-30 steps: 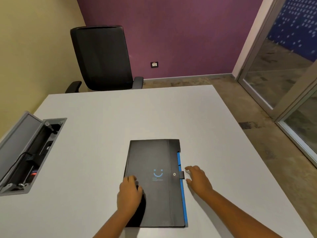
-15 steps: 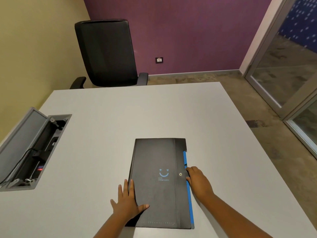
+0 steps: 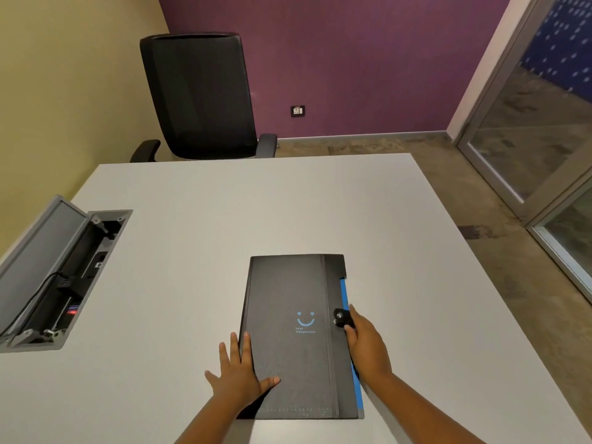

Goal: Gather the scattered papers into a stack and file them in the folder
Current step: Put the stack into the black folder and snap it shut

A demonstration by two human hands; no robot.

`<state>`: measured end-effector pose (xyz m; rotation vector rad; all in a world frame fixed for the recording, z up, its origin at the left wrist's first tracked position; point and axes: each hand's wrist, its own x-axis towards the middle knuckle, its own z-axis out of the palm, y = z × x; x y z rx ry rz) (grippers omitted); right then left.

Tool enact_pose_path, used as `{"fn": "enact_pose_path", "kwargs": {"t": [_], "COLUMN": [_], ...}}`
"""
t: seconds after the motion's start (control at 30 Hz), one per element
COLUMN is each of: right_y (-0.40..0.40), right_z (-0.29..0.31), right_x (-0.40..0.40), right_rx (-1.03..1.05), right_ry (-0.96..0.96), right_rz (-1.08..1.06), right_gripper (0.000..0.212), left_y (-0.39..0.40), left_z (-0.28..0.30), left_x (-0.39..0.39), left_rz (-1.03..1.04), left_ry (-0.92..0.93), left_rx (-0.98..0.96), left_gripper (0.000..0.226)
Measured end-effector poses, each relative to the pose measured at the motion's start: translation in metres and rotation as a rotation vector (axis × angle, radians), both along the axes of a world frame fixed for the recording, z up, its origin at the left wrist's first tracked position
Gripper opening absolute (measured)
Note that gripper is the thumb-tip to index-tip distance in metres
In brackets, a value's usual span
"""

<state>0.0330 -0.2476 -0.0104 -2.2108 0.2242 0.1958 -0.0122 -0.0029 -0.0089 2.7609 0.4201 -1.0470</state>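
Strap (image 3: pixel 342 318) now folded over folder (image 3: pixel 288 347).

One head view, looking forward and steeply down, close above both hands, chair (image 3: pixel 198 94) far beyond.

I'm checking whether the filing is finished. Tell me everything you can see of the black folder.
The matte black folder lies flat and closed on the white table, printed with a small blue smiley. A blue edge shows along its right side. The left hand presses flat on its left edge; the right hand pinches its snap tab.
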Motion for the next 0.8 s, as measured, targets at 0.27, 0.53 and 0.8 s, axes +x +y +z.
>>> {"fn": "enact_pose_path", "kwargs": {"t": [0.27,0.53,0.8], "right_y": [0.01,0.012,0.011], "right_z": [0.007,0.006,0.015], "right_x": [0.005,0.01,0.012], "right_rx": [-0.12,-0.276,-0.418], "right_ry": [0.157,0.28,0.369], "right_rz": [0.101,0.133,0.269], "right_gripper": [0.061,0.065,0.055], "left_y": [0.0,0.0,-0.001], "left_z": [-0.001,0.002,0.003], "left_x": [0.0,0.0,0.0], "left_rz": [0.004,0.005,0.01], "left_ry": [-0.001,0.016,0.021], "left_rx": [-0.004,-0.009,-0.011], "left_gripper": [0.118,0.117,0.116]}}
